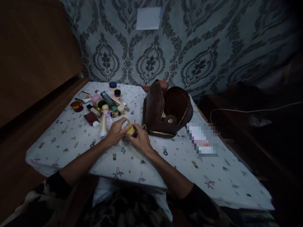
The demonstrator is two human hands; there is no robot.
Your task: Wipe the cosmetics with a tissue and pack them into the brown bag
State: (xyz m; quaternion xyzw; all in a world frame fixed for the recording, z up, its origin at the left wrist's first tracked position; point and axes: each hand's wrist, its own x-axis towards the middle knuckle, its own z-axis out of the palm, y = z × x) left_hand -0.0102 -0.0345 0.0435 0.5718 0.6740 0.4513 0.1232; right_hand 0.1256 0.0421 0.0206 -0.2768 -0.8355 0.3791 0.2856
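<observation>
Both my hands meet above the table, fingers closed round a small white-and-yellow jar (pixel 130 129). My left hand (pixel 115 131) grips it from the left, thumb across the top. From the right, my right hand (pixel 141 138) pinches its other side; part of the jar is hidden by the fingers. Just beyond my left hand lie cosmetics: a cream tube (pixel 103 126) with a white cap, a pink tube (pixel 108 118), a dark red bottle (pixel 91 119) and a dark green tube (pixel 108 100). To the right of my hands stands a brown leather bag (pixel 153 108), its zip open.
A printed cloth (pixel 132 171) covers the table. Farther back are a blue-lidded jar (pixel 113 86), a compact (pixel 82 96) and an amber jar (pixel 77 106). A pixelated item (pixel 202 140) lies right of the bag. A wooden cabinet (pixel 40 56) borders the left side.
</observation>
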